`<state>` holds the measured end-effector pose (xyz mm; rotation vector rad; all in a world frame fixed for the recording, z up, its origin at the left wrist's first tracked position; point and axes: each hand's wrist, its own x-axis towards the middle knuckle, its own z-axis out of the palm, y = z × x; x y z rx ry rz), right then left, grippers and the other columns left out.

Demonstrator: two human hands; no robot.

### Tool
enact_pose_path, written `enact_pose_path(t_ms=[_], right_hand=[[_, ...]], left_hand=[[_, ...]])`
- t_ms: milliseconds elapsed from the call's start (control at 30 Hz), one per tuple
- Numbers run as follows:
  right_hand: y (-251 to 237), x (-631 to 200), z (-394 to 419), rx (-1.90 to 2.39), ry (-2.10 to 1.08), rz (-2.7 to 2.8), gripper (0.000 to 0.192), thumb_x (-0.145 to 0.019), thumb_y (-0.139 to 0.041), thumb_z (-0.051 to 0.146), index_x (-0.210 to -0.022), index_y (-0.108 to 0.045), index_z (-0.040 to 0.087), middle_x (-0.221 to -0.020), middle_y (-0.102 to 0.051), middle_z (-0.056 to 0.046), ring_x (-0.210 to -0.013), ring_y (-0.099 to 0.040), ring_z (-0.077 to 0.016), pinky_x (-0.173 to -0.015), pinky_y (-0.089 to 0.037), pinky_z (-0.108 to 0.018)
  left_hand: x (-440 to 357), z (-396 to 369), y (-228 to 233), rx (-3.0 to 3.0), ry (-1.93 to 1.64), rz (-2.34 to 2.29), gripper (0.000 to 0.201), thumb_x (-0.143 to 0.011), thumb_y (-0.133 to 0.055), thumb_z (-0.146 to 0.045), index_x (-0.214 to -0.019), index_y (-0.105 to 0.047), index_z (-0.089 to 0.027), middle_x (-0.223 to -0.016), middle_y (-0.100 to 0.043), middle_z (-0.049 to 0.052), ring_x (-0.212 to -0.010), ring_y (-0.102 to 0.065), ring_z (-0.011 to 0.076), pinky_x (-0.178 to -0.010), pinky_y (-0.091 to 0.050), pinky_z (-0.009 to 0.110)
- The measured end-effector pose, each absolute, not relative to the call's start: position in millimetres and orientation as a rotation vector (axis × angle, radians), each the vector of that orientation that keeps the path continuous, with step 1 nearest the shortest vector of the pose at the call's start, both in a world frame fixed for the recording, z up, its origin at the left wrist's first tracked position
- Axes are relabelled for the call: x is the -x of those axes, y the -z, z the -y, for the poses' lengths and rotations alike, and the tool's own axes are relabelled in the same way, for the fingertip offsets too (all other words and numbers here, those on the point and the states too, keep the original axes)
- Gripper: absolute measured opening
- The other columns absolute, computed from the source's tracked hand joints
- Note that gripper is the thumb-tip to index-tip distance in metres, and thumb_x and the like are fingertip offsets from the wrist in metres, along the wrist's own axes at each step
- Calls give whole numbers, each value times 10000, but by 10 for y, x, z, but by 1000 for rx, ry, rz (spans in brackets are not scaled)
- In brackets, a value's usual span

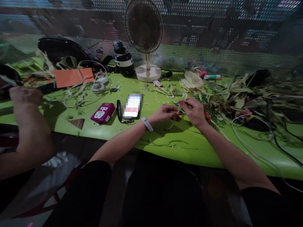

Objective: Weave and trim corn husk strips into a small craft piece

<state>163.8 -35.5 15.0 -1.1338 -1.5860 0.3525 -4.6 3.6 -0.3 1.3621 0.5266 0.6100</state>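
Both hands meet over the green table, just in front and to the right of the small desk fan. The left hand, with a white wristband, pinches the lower part of a pale dried leaf strip between thumb and fingertips. The right hand grips the same strip from the other side, fingers curled round its upper part. The strip stands nearly upright between them, its long axis running from the tabletop toward the fan, with the frayed tip pointing up and away from the person and the lower end trailing down to the table.

Left of the hands, and in front of the fan, lies a phone with a blurred screen, and beyond it a magenta power strip. Right of the fan a heap of dried husks and leaves spreads across the table, with a pale husk flower near its left end. Left of the fan stands a dark bottle, and further left lies an orange envelope. At the far left, another person's arm rests at the table edge.
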Motion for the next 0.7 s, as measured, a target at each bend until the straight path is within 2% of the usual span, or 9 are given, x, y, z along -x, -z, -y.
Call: enact_pose_path(t_ms=[100,167,233,333,433,533,700], right_hand=[[-158,-1619,359,1117,-313,1623,390,-850,-639,508,-612,-584,204,-697,-588,-17,-698,-533,-156,-706,-437,-316],[-174,-1633,339,1134,-442,1582,398,-821,-665,523,-605,-595,197,-683,-587,-15,-679,-530,-150,-681,-435,-308],[-210,-1682,307,1151,-688,1518,397,-765,-708,553,-631,-631,186,-658,-585,-1,-639,-516,-132,-640,-426,-288],[-284,-1790,285,1132,-1109,1434,419,-668,-783,569,-809,-712,181,-672,-612,23,-569,-487,-93,-565,-403,-247],[-319,-1848,315,1085,-1469,1415,478,-602,-849,521,-923,-728,187,-711,-662,14,-566,-539,-92,-542,-425,-231],[-295,-1814,354,1063,-1584,1377,413,-581,-873,496,-803,-729,179,-621,-658,13,-536,-554,-99,-520,-442,-232],[-286,-1716,376,1100,-1481,1222,455,-472,-905,541,-618,-685,171,-540,-644,10,-470,-528,-91,-478,-446,-232]], left_hand=[[63,-53,-5,-1347,-507,-511,228,-775,-758,-288,-834,-660,-91,-730,-736,76,-675,-714,140,-716,-562,279],[70,-54,-13,-1313,-478,-516,216,-777,-758,-273,-842,-659,-92,-720,-735,70,-673,-714,140,-706,-558,274],[73,-44,-21,-1283,-480,-512,215,-782,-758,-274,-852,-656,-98,-717,-731,56,-666,-708,128,-701,-550,261],[79,-31,-25,-1257,-485,-443,257,-768,-777,-320,-814,-643,-106,-692,-714,38,-633,-684,107,-684,-533,238],[90,-35,-15,-1236,-503,-383,330,-710,-821,-377,-783,-645,-108,-660,-687,26,-598,-662,105,-648,-522,235],[105,-45,-6,-1244,-464,-382,368,-675,-844,-392,-832,-680,-103,-704,-685,26,-590,-656,111,-631,-529,254],[136,-36,-23,-1246,-399,-347,383,-674,-842,-422,-795,-668,-103,-665,-684,35,-580,-659,129,-630,-543,278]])
